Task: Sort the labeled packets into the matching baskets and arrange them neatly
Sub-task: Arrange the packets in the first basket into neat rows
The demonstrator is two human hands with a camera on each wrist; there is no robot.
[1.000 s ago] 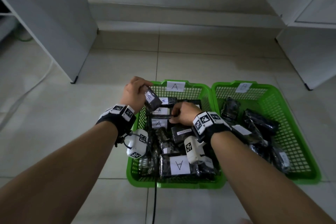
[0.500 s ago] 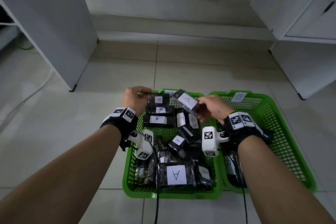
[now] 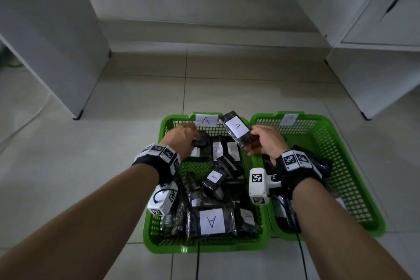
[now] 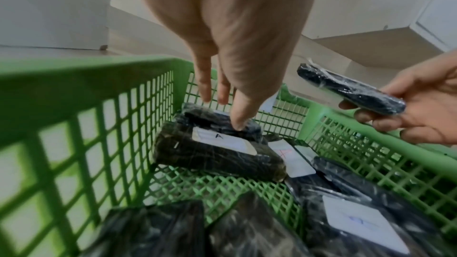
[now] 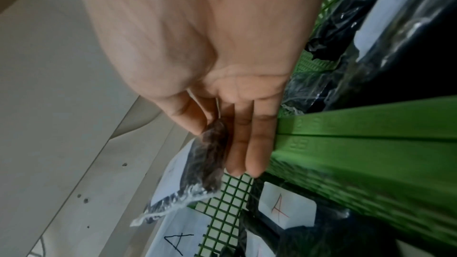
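Mostly hidden under the left hand [image 3: 181, 141]: a dark packet [image 3: 203, 140].

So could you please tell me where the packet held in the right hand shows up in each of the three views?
Head: the held packet is upper centre, over the A basket's far rim, label up.
Left wrist: right side, seen edge-on, above the baskets.
Right wrist: lower centre, pinched edge-on by the right hand.
Shared landmark: the paper A tag on the basket's far wall.

Green plastic mesh baskets [image 3: 322, 141] hold dark packets [image 3: 210, 223] wrapped in glossy, crinkled clear film, bearing matt white paper labels [image 3: 211, 221]; smooth floor tiles [image 3: 136, 98].
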